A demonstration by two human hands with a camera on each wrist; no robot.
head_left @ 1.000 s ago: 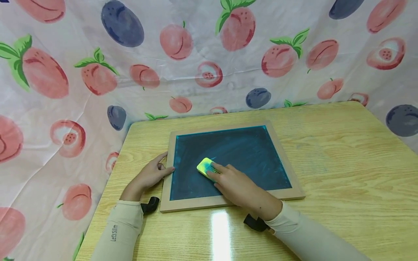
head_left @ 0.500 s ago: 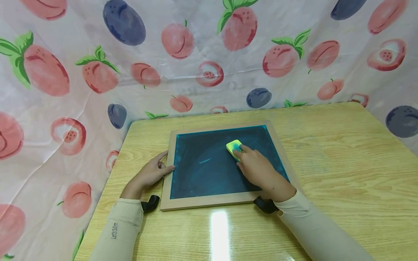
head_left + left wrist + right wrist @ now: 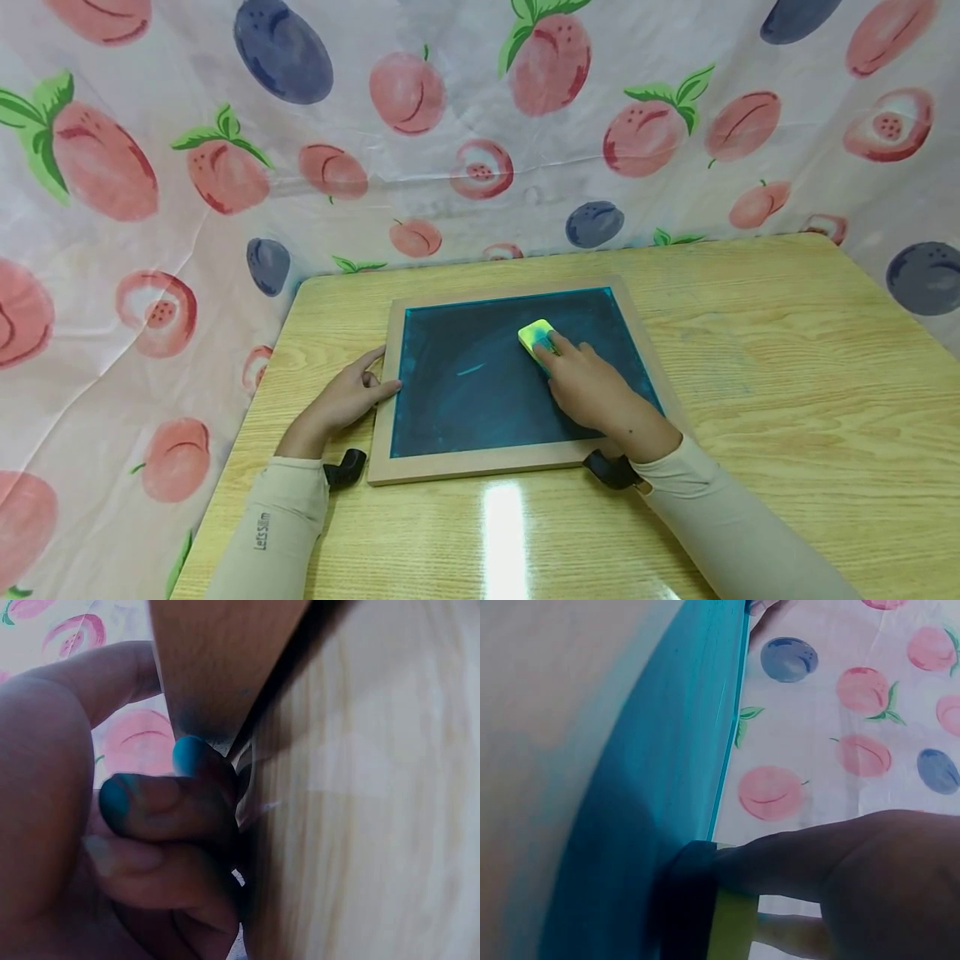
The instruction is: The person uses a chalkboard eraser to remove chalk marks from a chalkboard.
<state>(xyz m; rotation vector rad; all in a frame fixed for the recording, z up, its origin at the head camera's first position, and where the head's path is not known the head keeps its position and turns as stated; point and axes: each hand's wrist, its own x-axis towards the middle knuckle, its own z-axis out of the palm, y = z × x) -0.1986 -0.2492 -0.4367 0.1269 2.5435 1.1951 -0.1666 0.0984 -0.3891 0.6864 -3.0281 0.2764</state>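
Observation:
A wood-framed chalkboard [image 3: 450, 417] lies flat on the table, its dark surface hazed with blue chalk dust. My right hand [image 3: 592, 392] holds a yellow chalkboard eraser [image 3: 534, 333] on the upper right part of the board. In the right wrist view, the eraser [image 3: 733, 922] has its dark felt side against the blue-dusted surface [image 3: 649, 750], with my thumb and a finger on its sides. My left hand [image 3: 348, 402] grips the frame's left edge, thumb on top. The left wrist view shows curled fingers [image 3: 157, 817], tips stained blue, beside the frame [image 3: 225, 667].
A short pale chalk streak [image 3: 470, 369] marks the board left of the eraser. The wood-grain table [image 3: 787, 375] extends to the right. Behind it hangs a fruit-print cloth [image 3: 540, 192]. A black wrist mount [image 3: 345, 468] sits at the left wrist, another [image 3: 611, 471] at the right.
My right hand has carried the eraser from the board's middle left up and to the right, uncovering the chalk streak. Over the last half second it barely shifts. My left hand stays put.

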